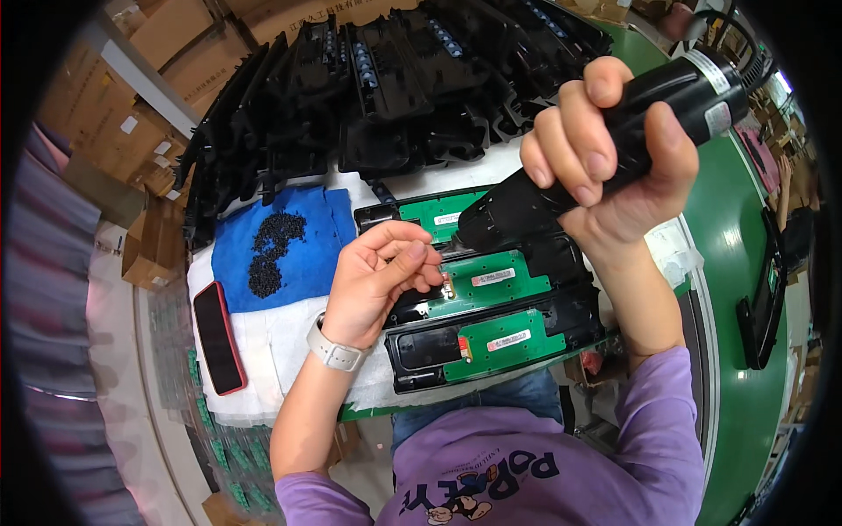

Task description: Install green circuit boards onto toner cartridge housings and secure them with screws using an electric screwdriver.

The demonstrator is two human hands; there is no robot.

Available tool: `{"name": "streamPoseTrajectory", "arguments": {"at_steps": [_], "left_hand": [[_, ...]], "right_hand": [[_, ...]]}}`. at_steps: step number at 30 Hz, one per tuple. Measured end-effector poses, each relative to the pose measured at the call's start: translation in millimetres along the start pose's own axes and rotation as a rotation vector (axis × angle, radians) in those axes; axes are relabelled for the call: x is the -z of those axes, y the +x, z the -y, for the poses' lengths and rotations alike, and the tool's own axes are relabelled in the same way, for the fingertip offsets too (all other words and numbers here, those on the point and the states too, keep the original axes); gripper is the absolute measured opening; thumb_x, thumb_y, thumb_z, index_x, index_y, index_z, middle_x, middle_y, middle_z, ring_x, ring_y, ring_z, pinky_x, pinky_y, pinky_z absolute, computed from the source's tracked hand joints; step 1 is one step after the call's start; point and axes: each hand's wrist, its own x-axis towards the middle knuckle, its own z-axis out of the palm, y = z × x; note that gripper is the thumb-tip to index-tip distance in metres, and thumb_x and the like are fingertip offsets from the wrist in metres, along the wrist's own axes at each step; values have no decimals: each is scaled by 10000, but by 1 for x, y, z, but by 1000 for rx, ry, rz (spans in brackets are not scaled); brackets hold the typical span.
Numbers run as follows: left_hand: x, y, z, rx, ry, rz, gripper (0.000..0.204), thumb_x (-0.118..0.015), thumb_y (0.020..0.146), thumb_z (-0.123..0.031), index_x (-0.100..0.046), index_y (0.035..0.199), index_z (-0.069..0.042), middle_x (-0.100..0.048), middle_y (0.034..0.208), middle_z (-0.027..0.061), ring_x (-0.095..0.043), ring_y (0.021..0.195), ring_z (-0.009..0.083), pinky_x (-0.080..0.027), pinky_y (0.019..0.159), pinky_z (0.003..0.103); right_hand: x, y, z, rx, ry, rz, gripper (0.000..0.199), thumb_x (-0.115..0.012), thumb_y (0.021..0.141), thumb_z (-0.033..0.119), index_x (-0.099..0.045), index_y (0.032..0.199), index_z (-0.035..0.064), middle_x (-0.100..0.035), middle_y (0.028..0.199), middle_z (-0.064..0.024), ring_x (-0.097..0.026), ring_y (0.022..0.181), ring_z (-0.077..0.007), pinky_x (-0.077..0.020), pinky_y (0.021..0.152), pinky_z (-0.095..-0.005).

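My right hand (605,167) is wrapped round a black electric screwdriver (517,206), which tilts down to the left. Its tip is at the far one of three black plastic panels, beside a green circuit board (421,210). Just below the tip, my left hand (381,276) has its fingers curled in a pinch; what they hold, if anything, is too small to make out. Nearer to me lie a middle panel with a green board (526,270) and a near panel with another green board (537,335), each bearing a white label.
On the left, small black screws (266,273) lie heaped on a blue cloth (329,232), near a red-edged phone (219,342). Black plastic housings (386,79) are piled across the back. Cardboard boxes (96,114) stand beyond. A black frame (756,329) rests on the green surface at right.
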Motion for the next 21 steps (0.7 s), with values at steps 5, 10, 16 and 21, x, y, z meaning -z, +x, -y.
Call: {"name": "streamPoseTrajectory", "arguments": {"at_steps": [5, 10, 16, 21], "left_hand": [[-3, -3, -2, 5, 84, 28, 142, -583, 847, -74, -564, 965, 2, -641, 851, 120, -644, 742, 166, -516, 639, 228], [-4, -3, 0, -12, 112, 54, 110, -595, 832, -46, -577, 924, 11, -642, 846, 125, -644, 733, 174, -516, 640, 233], [-6, -2, 3, -38, 190, 66, 142, -632, 796, -35, -556, 912, -3, -642, 853, 144, -648, 735, 186, -523, 642, 246], [-6, -1, 4, -37, 115, 37, 140, -622, 789, 11, -571, 917, 35, -642, 847, 137, -654, 768, 205, -524, 651, 249]], "right_hand": [[2, -4, 1, -43, -45, 84, 322, -447, 876, 364, -467, 983, 62, -472, 623, 21, -425, 466, -77, -411, 583, -278], [3, -7, 2, -47, -37, 71, 321, -436, 881, 366, -466, 981, 62, -471, 624, 20, -426, 465, -80, -412, 584, -280], [-2, -10, -2, -43, 20, -101, 280, -401, 870, 293, -495, 954, 43, -463, 570, -29, -405, 409, -125, -413, 499, -310], [-3, -10, -3, -68, 39, -264, 265, -427, 867, 294, -527, 881, 48, -466, 554, -34, -430, 431, -137, -407, 507, -309]]}}
